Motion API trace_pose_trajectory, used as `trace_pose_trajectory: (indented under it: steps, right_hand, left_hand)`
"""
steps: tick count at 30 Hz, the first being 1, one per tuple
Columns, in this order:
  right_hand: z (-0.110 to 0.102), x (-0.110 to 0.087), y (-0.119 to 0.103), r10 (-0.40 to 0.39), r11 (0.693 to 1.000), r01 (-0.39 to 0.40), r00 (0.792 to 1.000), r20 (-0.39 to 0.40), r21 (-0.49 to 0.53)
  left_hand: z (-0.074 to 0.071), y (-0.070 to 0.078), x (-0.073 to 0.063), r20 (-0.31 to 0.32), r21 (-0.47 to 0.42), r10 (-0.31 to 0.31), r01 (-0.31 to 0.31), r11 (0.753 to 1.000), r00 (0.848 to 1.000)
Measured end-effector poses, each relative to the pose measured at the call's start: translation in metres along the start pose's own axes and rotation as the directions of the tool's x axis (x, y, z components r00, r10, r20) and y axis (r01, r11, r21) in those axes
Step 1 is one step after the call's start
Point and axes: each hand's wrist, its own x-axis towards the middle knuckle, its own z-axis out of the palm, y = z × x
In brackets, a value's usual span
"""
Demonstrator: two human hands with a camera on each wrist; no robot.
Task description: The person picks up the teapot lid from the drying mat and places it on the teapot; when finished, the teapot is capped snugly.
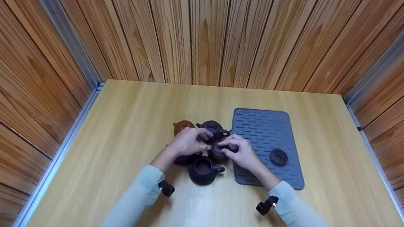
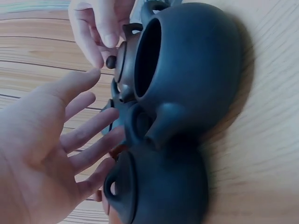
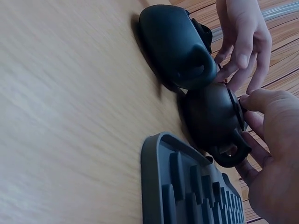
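Observation:
Several small clay teapots stand clustered mid-table. My right hand [image 1: 242,152] is at the lidded brown teapot [image 3: 210,116], its thumb and fingertips right by the lid; the lid's round knob [image 2: 111,62] shows uncovered between them in the left wrist view. My left hand [image 1: 188,142] hovers over the cluster with spread, relaxed fingers, holding nothing. Nearest the front is a black teapot [image 1: 201,176] without a lid. Left of it, partly under my left hand, is a black lidded teapot [image 2: 163,182]. Behind are another black teapot [image 1: 211,124] and an orange-brown one [image 1: 183,125].
A grey ridged mat [image 1: 260,126] lies just right of the teapots. On its right part rests a round dark lid [image 1: 278,157]. Wood-plank walls [image 1: 209,32] enclose the table [image 1: 131,114] at the back and sides.

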Motion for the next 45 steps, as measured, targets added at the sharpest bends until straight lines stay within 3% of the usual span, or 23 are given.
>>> trace_pose_trajectory:
  steps: [9, 14, 20, 28, 37, 45]
  right_hand:
    - [-0.006, -0.002, 0.0, -0.002, 0.999, 0.001, 1.0, 0.025, 0.042]
    - [-0.01, -0.003, 0.001, -0.03, 0.998, 0.028, 0.999, 0.033, 0.06]
    - [-0.012, -0.005, 0.004, -0.061, 0.995, 0.056, 0.997, 0.056, 0.084]
    - [-0.015, -0.005, 0.002, -0.037, 0.995, 0.03, 0.996, 0.08, 0.091]
    - [-0.018, -0.006, 0.002, -0.048, 0.995, 0.04, 0.995, 0.09, 0.094]
    - [-0.022, -0.005, 0.0, -0.025, 0.997, 0.016, 0.992, 0.127, 0.073]
  left_hand:
    - [-0.005, 0.002, -0.027, -0.152, -0.145, 0.039, -0.062, 0.988, 0.988]
    - [0.0, 0.005, -0.045, -0.213, -0.131, 0.038, -0.067, 0.989, 0.976]
    - [0.006, 0.004, -0.064, -0.231, -0.139, 0.044, -0.077, 0.987, 0.972]
    - [0.017, 0.0, -0.087, -0.227, -0.194, 0.053, -0.098, 0.976, 0.972]
    - [0.035, -0.009, -0.097, -0.284, -0.035, 0.055, -0.067, 0.997, 0.957]
    - [0.048, -0.019, -0.102, -0.318, 0.063, 0.032, -0.013, 0.998, 0.948]
